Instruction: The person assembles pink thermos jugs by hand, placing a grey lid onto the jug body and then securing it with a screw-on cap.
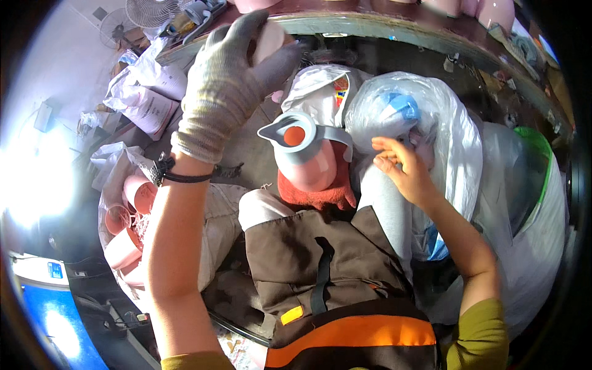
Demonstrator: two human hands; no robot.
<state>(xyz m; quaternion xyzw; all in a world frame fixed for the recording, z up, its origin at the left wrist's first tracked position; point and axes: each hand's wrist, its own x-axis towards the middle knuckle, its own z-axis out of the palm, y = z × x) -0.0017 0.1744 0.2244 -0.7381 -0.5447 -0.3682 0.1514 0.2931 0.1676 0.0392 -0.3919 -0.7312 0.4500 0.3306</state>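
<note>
My left hand (231,80), in a pale knitted glove with grey fingers, is raised at the upper left. It is closed round a pale pink rounded piece (269,43), whose full shape the fingers hide. Between my knees a pink jug (309,169) with a grey spouted collar and grey handle stands on a red cloth (296,196). Its round opening shows reddish orange. My bare right hand (406,169) hangs in the air right of the jug's handle, fingers loosely stretched and nothing in them. It is nearest to a clear plastic bag (453,135) with blue and pink things inside.
A sack (111,179) of pink cylindrical parts stands at my left. A workbench edge (370,28) curves across the far side, with pink items on top. Beyond the jug sits a white bag (308,92); another large translucent bag (524,246) lies at the right.
</note>
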